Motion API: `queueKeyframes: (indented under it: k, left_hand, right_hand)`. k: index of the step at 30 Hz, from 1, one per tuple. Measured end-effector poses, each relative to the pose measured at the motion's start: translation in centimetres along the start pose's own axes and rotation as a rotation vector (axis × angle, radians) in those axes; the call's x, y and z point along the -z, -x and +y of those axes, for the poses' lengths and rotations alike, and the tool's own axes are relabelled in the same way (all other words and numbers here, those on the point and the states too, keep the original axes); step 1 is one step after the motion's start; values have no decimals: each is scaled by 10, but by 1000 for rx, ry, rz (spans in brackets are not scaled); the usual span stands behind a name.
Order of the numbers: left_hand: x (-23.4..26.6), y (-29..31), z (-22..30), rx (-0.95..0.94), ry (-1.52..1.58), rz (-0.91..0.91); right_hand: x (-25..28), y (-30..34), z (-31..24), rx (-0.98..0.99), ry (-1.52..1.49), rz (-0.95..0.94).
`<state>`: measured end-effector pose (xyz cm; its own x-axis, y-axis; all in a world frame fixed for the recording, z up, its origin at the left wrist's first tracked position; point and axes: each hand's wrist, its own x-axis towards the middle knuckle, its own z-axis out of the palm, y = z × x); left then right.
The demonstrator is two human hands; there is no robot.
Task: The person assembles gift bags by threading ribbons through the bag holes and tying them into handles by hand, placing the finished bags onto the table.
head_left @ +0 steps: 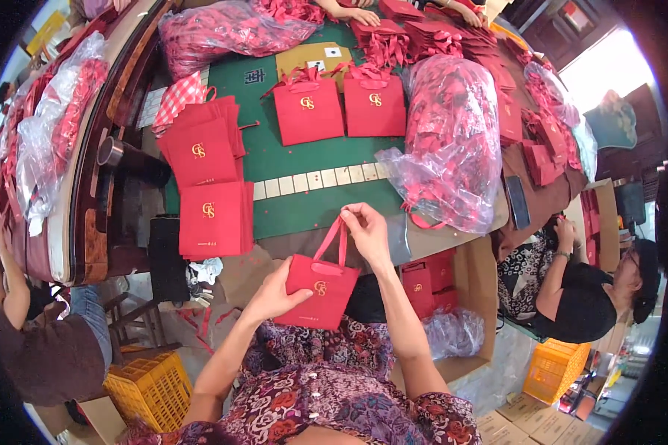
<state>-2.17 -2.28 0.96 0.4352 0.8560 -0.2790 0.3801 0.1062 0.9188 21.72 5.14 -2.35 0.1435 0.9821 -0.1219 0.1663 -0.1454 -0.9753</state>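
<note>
In front of me, just off the near edge of the table, I hold a small red paper gift bag [321, 294] with gold lettering. My left hand [273, 293] grips its left side, thumb across the front and the other fingers behind. The red ribbon handle [329, 242] is stretched upward, its top pinched between thumb and fingertips of my right hand [365, 231]. To the left on the table lie stacks of flat red bags [210, 219]. Farther off, two red gift bags [308, 111] stand side by side with their ribbons up.
A large clear plastic sack [453, 133] full of red ribbons lies right of the green tabletop [297, 163]. Past it is a phone [517, 202]. Below the table's right edge stands a cardboard box [471, 297] holding red bags. Co-workers sit left and right; another person's hand [360, 16] is across.
</note>
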Motion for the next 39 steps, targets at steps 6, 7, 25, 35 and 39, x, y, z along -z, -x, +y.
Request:
queueKeyframes:
  k: [6,7,25,35,39]
  left_hand:
    - [27,1,11,-47,164,157]
    - [32,-2,26,-83,151,203]
    - [-68,-25,47,-136,-572,239]
    - [-29,-53,18,-365,-780,170]
    - [-25,-48,17,-297,-772,325]
  right_hand:
    - [50,22,-5,430,573,433]
    - [66,23,0,391,659,468]
    - [50,60,-17,376,664,272]
    - [11,101,-20,297,497,57]
    - [1,104,-13,228,526,21]
